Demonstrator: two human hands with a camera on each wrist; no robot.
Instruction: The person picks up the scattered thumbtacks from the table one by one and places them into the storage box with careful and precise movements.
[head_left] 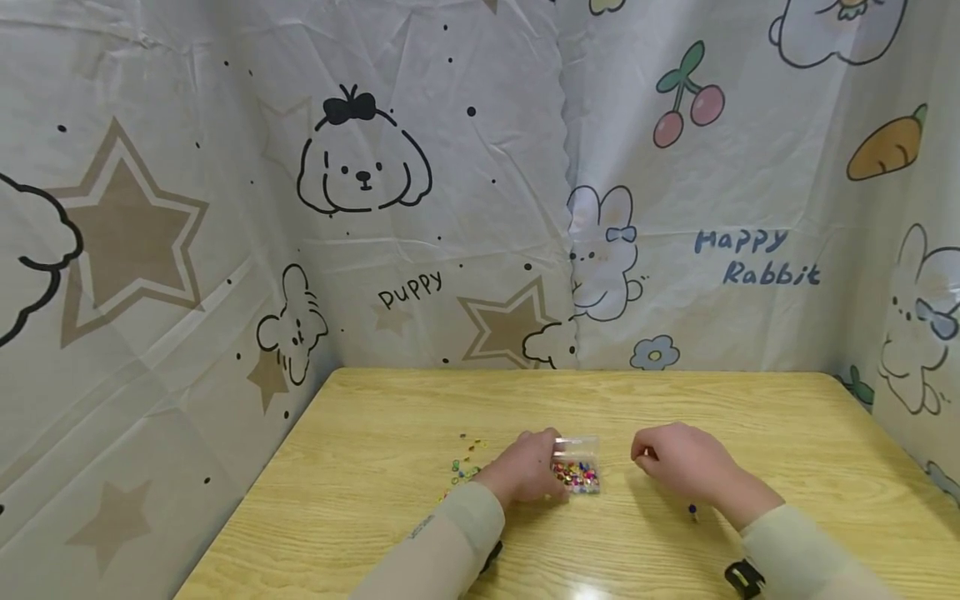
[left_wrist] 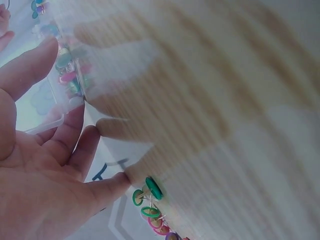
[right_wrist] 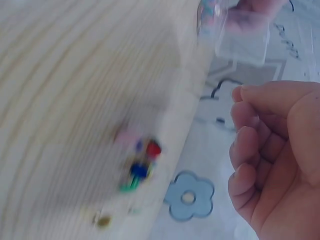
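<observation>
My left hand [head_left: 528,468] grips a small clear plastic box [head_left: 579,444] at its left side, thumb on the near side and fingers on the far side. Its lid stands raised at the back. Inside lie many colourful metallic thumbtacks [head_left: 577,477]. In the left wrist view, the little finger reaches down close to loose thumbtacks [left_wrist: 151,210] on the table. To the right of the box, my right hand [head_left: 686,461] hovers with fingers curled and the thumb tip against the index finger. Nothing shows between them in the right wrist view.
A few thumbtacks [right_wrist: 139,170], red, blue and green among them, lie on the wooden table [head_left: 375,517] under the right hand. More loose thumbtacks [head_left: 455,479] are scattered left of the box. A printed cloth curtain [head_left: 450,208] hangs behind the table and at both sides.
</observation>
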